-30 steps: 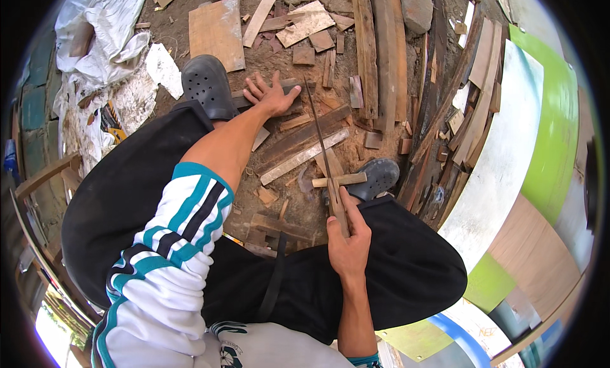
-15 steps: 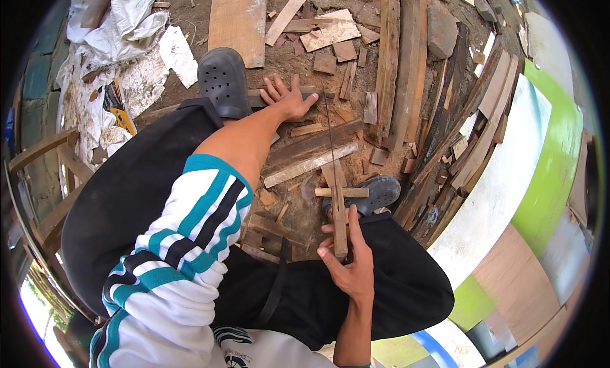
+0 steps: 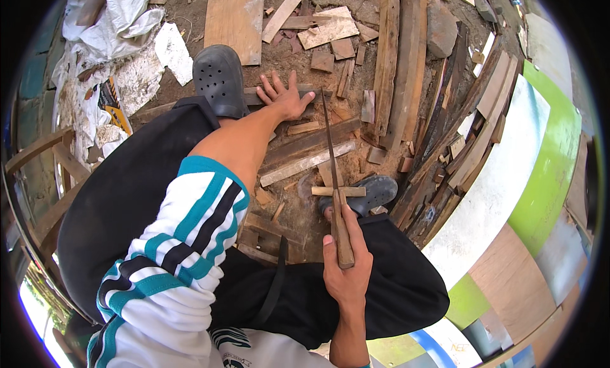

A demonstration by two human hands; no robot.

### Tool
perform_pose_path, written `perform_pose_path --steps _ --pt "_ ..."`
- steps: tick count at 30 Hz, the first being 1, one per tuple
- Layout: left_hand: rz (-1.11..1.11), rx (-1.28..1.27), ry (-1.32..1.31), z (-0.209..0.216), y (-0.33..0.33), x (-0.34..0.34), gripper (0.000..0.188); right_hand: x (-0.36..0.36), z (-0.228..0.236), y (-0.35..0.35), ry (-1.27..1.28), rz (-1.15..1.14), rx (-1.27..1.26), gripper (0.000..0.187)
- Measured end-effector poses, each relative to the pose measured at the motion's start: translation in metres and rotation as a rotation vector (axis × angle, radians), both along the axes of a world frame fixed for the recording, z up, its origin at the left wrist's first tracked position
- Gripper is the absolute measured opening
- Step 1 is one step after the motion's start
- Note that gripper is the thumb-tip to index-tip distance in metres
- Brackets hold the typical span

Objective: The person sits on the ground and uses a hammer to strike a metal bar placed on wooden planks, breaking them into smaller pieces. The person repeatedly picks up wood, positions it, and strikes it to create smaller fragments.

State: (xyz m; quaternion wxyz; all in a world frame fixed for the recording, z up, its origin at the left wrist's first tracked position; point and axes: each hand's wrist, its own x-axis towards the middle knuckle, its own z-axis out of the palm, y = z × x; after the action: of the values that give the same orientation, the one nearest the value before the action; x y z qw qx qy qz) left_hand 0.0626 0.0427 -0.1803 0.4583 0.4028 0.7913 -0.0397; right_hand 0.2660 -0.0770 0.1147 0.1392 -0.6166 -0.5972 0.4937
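My right hand (image 3: 348,266) is wrapped round the wooden handle (image 3: 344,241) of a handsaw. Its thin dark blade (image 3: 329,139) points away from me, seen nearly edge-on, the tip beside my left thumb. Fingers spread, my left hand (image 3: 283,100) presses flat on a wooden plank (image 3: 253,98) lying on the ground. My left shoe (image 3: 219,79), a dark clog, stands against that plank; whether the shoe rests on it I cannot tell. A short wooden strip (image 3: 349,192) lies crosswise by my right shoe (image 3: 378,193), close to the saw's handle.
Long planks (image 3: 387,69) lie to the right of my hands, beside stacked offcuts and white and green panels (image 3: 540,171). A flat board (image 3: 234,25) lies ahead. White sacking (image 3: 121,25) is at the far left, above a wooden frame (image 3: 47,152). Scraps litter the ground.
My right hand has closed more firmly round the saw handle, its fingers looser before. The saw has turned slightly, showing more of its blade. My left hand stays on the plank.
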Motion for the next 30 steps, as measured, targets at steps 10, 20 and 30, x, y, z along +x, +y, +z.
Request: perform_pose_path --steps 10,20,30 --pt "-0.053 -0.008 -0.015 0.003 0.0 0.0 0.094 0.02 -0.01 -0.012 0.011 -0.005 0.031 0.056" --pt "-0.062 0.01 -0.005 0.003 -0.002 0.0 0.092 0.017 -0.028 -0.009 -0.003 0.036 0.085 0.06" --pt "-0.049 0.036 0.006 0.003 -0.003 0.002 0.092 0.029 -0.03 -0.022 0.026 -0.005 0.084 0.057"
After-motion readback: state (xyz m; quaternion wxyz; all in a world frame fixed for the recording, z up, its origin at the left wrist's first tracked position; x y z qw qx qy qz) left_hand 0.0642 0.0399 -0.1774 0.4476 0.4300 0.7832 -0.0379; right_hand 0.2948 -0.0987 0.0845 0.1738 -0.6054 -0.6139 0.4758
